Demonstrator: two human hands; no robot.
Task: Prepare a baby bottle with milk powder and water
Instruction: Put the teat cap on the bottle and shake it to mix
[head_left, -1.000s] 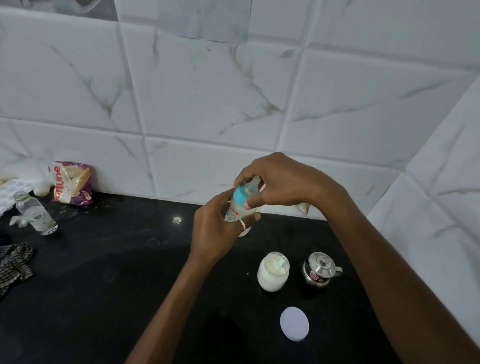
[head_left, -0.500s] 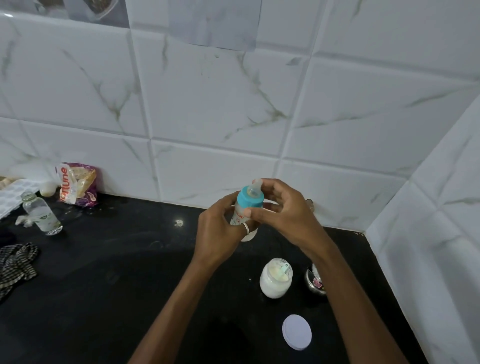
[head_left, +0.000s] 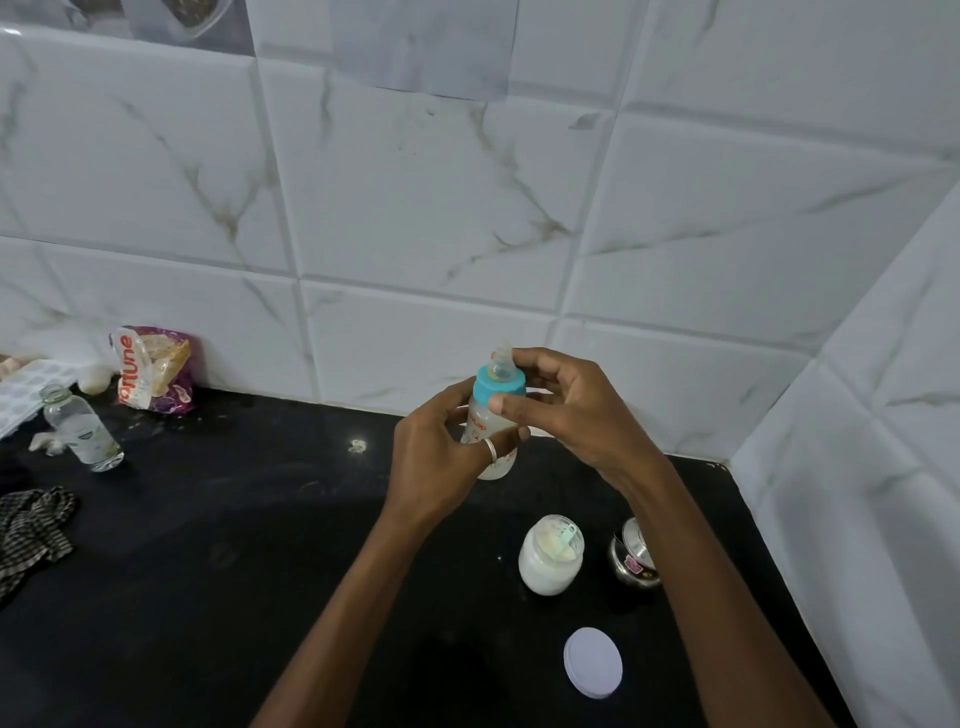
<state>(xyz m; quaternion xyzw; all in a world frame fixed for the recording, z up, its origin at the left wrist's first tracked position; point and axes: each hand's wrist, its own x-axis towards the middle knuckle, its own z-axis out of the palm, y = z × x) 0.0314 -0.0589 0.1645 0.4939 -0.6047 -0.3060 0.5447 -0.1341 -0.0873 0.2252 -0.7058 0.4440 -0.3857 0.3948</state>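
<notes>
Baby bottle (head_left: 480, 423) in left hand (head_left: 434, 467)

Purple snack packet (head_left: 153, 370), small clear bottle (head_left: 83, 430), checked cloth (head_left: 31, 530)

A black countertop (head_left: 208, 597) is spreading across the lower view, catching soft, even light. Behind the countertop, a back wall (head_left: 415, 208) of large white tiles with grey-brown marble veins is rising, with pale grout lines running between them. At the countertop's right end, a side wall (head_left: 893, 467) of the same tiles is meeting the back wall in a corner. High above the countertop, a pale sheet (head_left: 426, 47) is lying flat over the tiles.
</notes>
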